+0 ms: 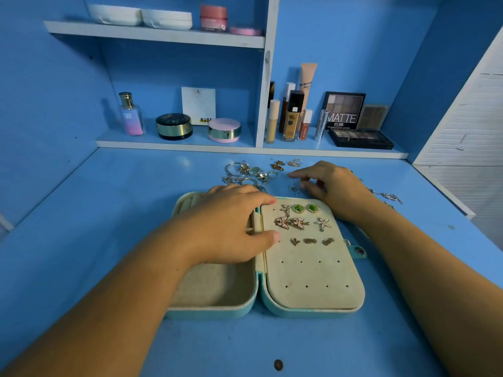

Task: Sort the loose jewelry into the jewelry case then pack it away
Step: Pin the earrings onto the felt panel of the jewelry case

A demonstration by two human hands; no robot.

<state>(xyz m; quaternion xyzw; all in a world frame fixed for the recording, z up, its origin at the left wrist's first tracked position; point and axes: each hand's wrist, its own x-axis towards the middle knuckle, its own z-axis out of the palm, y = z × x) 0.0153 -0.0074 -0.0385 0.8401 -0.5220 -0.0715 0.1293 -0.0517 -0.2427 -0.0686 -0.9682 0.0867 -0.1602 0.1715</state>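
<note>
Left hand [231,221] lies flat on jewelry case [313,295]; right hand [332,186], fingers parted, holds nothing, loose earring [294,189] just beneath its fingertips.

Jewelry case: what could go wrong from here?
The small earring by the right hand could slip or get flicked across the desk. The right wrist lies beside the chain and might drag it toward the edge. The left hand on the case could knock the pinned earrings.
</note>
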